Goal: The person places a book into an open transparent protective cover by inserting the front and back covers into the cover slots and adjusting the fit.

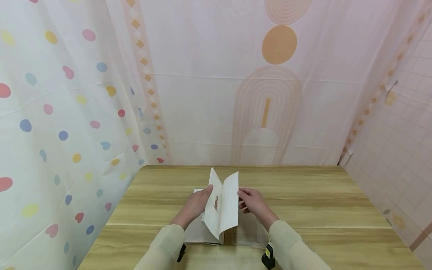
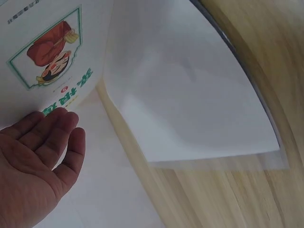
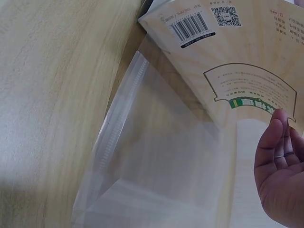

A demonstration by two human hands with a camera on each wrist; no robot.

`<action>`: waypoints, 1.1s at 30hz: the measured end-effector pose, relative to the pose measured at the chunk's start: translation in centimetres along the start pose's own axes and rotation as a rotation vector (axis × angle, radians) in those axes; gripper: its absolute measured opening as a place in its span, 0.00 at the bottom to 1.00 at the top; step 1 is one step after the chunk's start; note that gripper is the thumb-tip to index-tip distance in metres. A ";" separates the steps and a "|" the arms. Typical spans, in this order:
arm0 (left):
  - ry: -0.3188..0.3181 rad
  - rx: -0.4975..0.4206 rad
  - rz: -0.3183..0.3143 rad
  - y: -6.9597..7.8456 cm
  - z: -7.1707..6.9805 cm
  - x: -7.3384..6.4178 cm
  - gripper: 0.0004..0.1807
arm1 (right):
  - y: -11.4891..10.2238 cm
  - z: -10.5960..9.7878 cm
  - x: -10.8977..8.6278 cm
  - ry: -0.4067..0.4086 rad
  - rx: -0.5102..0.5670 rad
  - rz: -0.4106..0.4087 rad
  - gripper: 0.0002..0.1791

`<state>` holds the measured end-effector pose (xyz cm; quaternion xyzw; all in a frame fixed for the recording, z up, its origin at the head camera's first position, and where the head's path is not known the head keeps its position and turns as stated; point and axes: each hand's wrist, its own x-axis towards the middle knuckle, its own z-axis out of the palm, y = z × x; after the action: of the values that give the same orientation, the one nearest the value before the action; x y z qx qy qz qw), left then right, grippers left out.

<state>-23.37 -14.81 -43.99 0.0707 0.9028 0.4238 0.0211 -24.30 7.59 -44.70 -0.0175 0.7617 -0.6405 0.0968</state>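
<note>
- White-paged booklet (image 1: 231,202) stands open between both hands' fingertips.
- Left hand (image 1: 194,204): pinching the left leaf's outer edge, thumb on the near face; its other fingers sit side by side, slightly bent, tips beside the green title in the left wrist view.
- Right hand (image 1: 254,202): thumb and finger pinch the right leaf's outer edge, remaining fingers curled just below.
- Just beyond left fingertips: printed figure (image 2: 54,50) in red, green frame round it.
- Beside right fingertips: tan back cover, green title strip; farther off, barcode (image 3: 192,28) and QR code (image 3: 226,16).
- Below right fingers: clear plastic sleeve (image 3: 156,156), flat on the table.
- Below left fingers: white flat piece (image 1: 199,234), dark near edge; can't tell what.
- Under everything: wood-grain table (image 1: 303,210).
- Well past fingers: patterned cloth (image 1: 202,93) ahead, dotted cloth (image 1: 67,105) to the left.
</note>
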 end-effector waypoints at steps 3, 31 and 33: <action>0.008 -0.017 -0.017 -0.3 -0.5 0.2 0.42 | 0.1 -0.1 0.0 -0.001 -0.002 0.002 0.20; 0.139 0.155 -0.200 -2.4 -1.5 -0.6 0.18 | 1.2 -0.8 -0.2 -0.015 -0.072 0.008 0.20; 0.156 0.174 -0.211 -2.7 -1.5 -0.6 0.17 | 1.4 -0.8 -0.2 -0.015 -0.075 0.007 0.20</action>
<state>-23.21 -17.75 -45.17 -0.0560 0.9374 0.3435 -0.0108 -24.09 8.61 -45.87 -0.0231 0.7843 -0.6111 0.1042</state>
